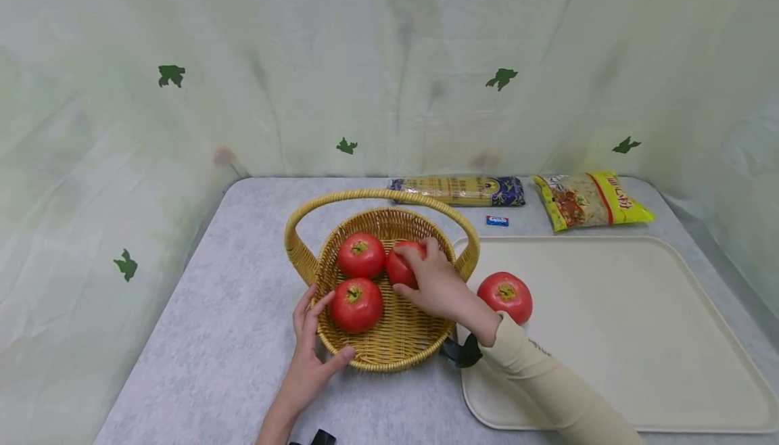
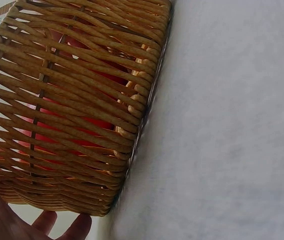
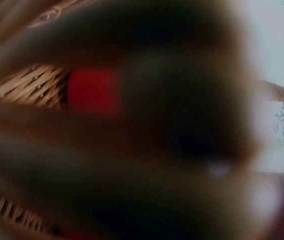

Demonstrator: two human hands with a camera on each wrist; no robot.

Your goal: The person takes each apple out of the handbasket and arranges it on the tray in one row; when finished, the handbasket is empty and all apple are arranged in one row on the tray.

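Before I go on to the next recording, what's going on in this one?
A person's right hand reaches into a basket and grips a red fruit there, while the left hand rests against the basket's left side. A second fruit and a third fruit sit inside as well. A fourth fruit is on the tray, near its left edge. A long packet and a yellow bag lie at the back.

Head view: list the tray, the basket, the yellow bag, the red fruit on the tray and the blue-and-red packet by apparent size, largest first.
1. Tray
2. Basket
3. Yellow bag
4. Red fruit on the tray
5. Blue-and-red packet
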